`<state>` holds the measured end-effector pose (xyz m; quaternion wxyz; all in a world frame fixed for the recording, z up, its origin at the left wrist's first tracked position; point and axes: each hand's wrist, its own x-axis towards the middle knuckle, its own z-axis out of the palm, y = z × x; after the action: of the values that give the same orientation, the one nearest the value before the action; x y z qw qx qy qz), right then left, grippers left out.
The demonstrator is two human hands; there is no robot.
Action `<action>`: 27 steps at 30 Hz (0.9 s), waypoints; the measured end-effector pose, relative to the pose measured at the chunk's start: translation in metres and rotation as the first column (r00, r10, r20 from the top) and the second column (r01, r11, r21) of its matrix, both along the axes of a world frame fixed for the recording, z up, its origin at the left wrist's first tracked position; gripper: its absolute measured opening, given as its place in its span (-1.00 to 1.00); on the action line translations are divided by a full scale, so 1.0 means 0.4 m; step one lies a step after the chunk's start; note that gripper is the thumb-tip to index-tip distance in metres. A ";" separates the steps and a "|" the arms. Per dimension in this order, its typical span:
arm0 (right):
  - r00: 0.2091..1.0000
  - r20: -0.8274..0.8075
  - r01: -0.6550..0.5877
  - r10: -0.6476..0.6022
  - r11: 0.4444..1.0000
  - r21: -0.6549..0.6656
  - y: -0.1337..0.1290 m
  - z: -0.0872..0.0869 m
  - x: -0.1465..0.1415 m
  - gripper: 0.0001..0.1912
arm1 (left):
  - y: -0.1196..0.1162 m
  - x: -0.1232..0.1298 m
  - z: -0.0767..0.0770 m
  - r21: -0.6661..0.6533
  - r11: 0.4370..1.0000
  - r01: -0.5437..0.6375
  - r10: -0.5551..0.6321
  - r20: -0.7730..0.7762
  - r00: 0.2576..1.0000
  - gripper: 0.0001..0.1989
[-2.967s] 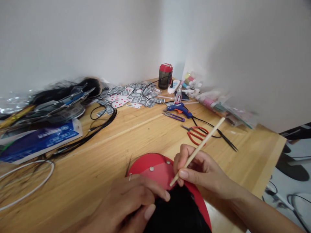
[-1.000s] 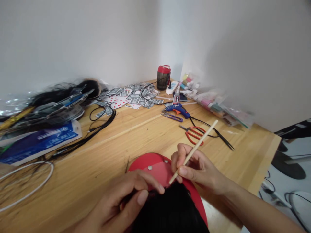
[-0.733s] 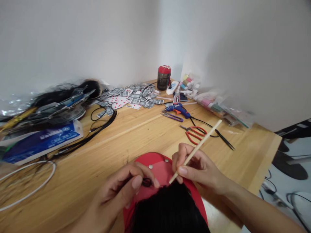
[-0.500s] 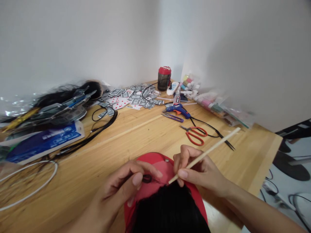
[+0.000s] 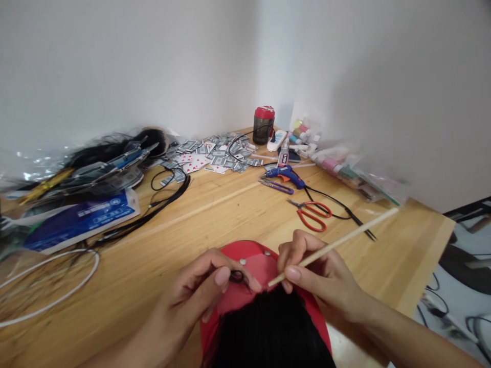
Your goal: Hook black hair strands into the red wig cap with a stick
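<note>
At the bottom centre sits a red rounded form, with black hair lying over its near part. My left hand pinches a small looped black strand over the form's left side, its index fingertip close to the hair's top edge. A pale wooden stick is held in my right hand, between thumb and fingers. The stick's lower tip is at the hair's top edge, beside my left fingertip. Two pale pinheads show on the red surface.
Red-handled scissors, purple snips, tweezers and a blue glue gun lie beyond my right hand. Playing cards and a red-lidded cup are farther back. Blue packaging, black strands and a white cable lie left.
The view has shifted slightly, moving the table items rightward. The stick now lies flatter, and my left index fingertip is closer to the hair's edge. Both hands keep their hold.
</note>
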<state>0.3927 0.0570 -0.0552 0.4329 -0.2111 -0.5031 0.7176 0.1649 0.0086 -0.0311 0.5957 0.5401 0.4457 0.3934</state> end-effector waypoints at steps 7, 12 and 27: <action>0.997 0.073 -0.010 0.002 0.994 0.107 -0.002 0.005 0.006 -0.87 | 0.002 0.003 0.004 -0.004 1.000 -0.010 0.010 -0.010 1.000 -0.69; 0.995 0.097 -0.028 0.020 0.996 0.082 0.003 0.014 0.008 -0.85 | 0.004 0.002 -0.002 -0.026 1.000 -0.007 0.008 0.042 0.999 -0.70; 0.995 0.090 -0.038 0.039 0.999 -0.010 0.003 0.015 0.008 -0.81 | 0.004 0.003 -0.011 0.021 1.000 -0.010 0.010 0.024 1.000 -0.70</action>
<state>0.3959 0.0583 -0.0494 0.3947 -0.2355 -0.5232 0.7177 0.1662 0.0100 -0.0353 0.5933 0.5393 0.4372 0.4075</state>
